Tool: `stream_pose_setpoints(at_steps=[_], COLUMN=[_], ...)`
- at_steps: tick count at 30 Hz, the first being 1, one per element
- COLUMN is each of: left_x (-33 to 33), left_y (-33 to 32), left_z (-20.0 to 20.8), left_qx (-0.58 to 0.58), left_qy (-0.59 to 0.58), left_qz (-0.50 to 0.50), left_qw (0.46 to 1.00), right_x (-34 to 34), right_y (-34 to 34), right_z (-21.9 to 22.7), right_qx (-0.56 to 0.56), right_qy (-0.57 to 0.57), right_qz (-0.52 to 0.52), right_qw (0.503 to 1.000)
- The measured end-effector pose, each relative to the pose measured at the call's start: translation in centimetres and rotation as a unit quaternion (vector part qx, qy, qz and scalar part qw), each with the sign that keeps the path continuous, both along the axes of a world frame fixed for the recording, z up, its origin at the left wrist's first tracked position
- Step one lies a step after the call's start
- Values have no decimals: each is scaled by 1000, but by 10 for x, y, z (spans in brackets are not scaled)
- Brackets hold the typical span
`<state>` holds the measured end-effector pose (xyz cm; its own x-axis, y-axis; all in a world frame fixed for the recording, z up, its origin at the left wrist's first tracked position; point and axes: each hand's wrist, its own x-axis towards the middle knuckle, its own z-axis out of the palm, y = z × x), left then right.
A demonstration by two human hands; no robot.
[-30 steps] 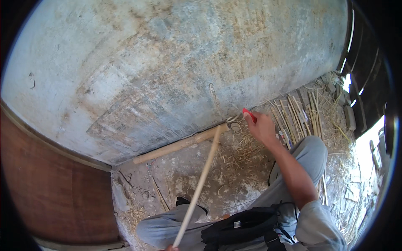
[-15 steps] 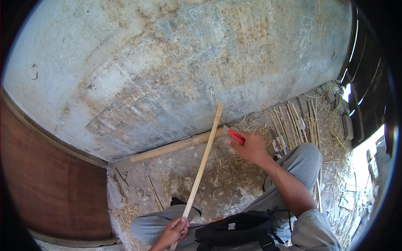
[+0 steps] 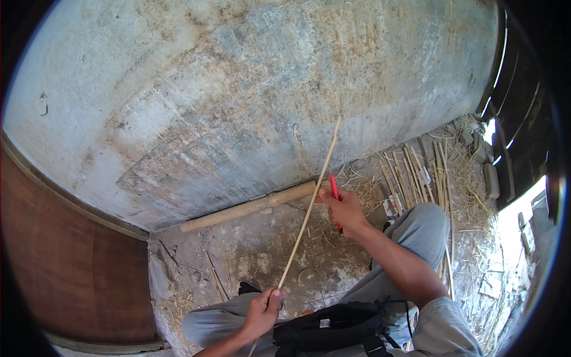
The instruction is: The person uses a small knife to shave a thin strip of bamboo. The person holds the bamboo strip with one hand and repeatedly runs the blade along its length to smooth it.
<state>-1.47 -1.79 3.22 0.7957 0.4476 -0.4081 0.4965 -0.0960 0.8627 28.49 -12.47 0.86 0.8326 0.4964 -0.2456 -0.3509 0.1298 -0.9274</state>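
Note:
A long, thin bamboo strip (image 3: 307,220) slants up and away from my lap, its thin edge turned toward me. Closed around its lower part is my left hand (image 3: 263,312), above my left leg. My right hand (image 3: 347,211) grips a red utility knife (image 3: 333,185), which stands nearly upright in the fist. The fingertips of that hand are at the strip's upper half; whether they pinch it I cannot tell. The knife's blade cannot be made out.
A round bamboo pole (image 3: 250,208) lies along the foot of the stained wall (image 3: 238,107). Several bamboo strips (image 3: 410,175) lie at the right among shavings. A black waist bag (image 3: 327,330) rests on my lap. A brown wooden panel (image 3: 77,262) stands at the left.
The strip has turned from its broad face to its thin edge and moved farther up. My left hand rose slightly. The knife has tipped upright, and my right hand has come to the strip.

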Motion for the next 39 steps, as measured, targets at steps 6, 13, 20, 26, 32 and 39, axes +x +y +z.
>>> stream_pose_setpoints(at_steps=[6, 13, 20, 26, 32, 39], left_x=[18, 35, 45, 43, 39, 34], left_y=[6, 14, 12, 12, 12, 10], left_z=[3, 12, 8, 11, 5, -8], left_qx=[46, 80, 57, 15, -17, 9], left_qy=[-33, -53, -61, -56, -55, -95], left_qz=[-38, -85, -86, -105, -91, -64], left_qw=[998, 992, 993, 993, 994, 993], right_x=[4, 12, 15, 16, 13, 11], right_y=[6, 7, 8, 2, 5, 9], right_z=[7, 14, 16, 10, 10, 7], right_qx=[60, 98, 113, 78, 77, 87], right_qy=[19, 43, 53, 16, 33, 22], right_qz=[-3, -27, -63, -38, -45, -43], right_qw=[998, 994, 990, 996, 995, 995])
